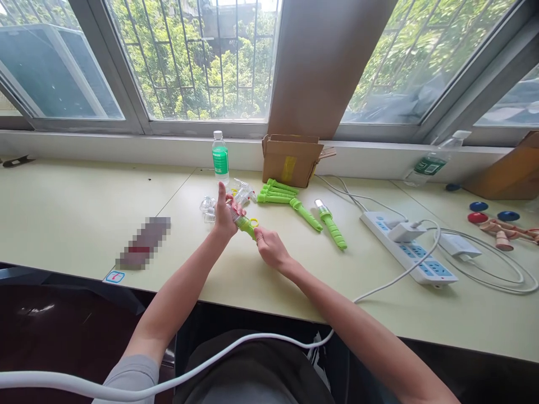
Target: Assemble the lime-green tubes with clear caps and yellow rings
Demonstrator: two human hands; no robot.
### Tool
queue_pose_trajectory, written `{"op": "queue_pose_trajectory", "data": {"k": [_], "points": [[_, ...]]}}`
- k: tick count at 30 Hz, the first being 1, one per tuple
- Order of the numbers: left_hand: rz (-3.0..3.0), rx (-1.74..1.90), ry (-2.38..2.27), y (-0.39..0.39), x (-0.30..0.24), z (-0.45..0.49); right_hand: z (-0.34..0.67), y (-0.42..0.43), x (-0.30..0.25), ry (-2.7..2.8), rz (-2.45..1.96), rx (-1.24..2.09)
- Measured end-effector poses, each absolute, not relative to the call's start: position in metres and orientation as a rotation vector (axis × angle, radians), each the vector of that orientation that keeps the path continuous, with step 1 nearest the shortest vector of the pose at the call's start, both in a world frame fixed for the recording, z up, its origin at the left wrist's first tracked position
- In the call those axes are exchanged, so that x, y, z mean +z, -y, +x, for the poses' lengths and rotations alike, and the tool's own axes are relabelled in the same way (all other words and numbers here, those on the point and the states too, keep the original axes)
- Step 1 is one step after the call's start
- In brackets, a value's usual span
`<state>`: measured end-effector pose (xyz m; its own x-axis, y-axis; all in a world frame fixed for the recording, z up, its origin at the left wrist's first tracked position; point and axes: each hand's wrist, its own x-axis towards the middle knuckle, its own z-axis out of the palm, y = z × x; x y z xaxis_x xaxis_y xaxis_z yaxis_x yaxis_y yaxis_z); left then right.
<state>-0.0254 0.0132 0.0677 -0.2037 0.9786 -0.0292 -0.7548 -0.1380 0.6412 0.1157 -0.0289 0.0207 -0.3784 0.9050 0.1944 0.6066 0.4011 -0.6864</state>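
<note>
In front of me I hold a bright green handle [246, 225] with a clear plastic cover [234, 213] at its upper end. My left hand [226, 216] is closed around the clear cover, its thumb pointing up. The fingers of my right hand [272, 247] pinch the lower end of the green handle. A yellow ring [254, 223] shows just beside it. Behind my left hand lie several loose clear plastic covers [208, 205]. To the right are several bare green handles [275, 193] and a green handle with a clear cover fitted [332, 225].
A water bottle [220, 159] and an open cardboard box [290, 161] stand at the back. On the right lie a white power strip [406, 247] with cables, a tilted bottle [435, 160] and wooden toys [503, 238]. A blurred-out object [143, 244] is on the left.
</note>
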Motion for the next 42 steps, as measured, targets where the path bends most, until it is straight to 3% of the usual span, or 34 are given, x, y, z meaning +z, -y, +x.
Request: {"op": "queue_pose_trajectory", "data": {"k": [6, 20, 27, 31, 35, 42], "points": [[0.496, 1.625, -0.588, -0.013, 0.068, -0.027, 0.117, 0.025, 0.015, 1.966, -1.158, 1.036], [0.509, 1.692, -0.577, -0.019, 0.059, -0.033, 0.127, 0.024, 0.02, 2.241, -1.13, 0.555], [0.524, 1.766, -0.703, -0.029, 0.049, -0.03, 0.139, 0.012, 0.019, 2.102, -1.195, 0.375], [0.877, 1.768, -0.941, -0.032, 0.039, -0.026, 0.155, -0.005, 0.019, 1.859, -1.328, 0.197], [1.322, 1.547, -1.115, -0.03, 0.026, -0.017, 0.182, -0.032, 0.014, 1.674, -1.47, 0.031], [1.984, 1.245, -1.4, -0.025, 0.013, -0.009, 0.213, -0.059, 0.0, 1.72, -1.654, -0.065]]}}
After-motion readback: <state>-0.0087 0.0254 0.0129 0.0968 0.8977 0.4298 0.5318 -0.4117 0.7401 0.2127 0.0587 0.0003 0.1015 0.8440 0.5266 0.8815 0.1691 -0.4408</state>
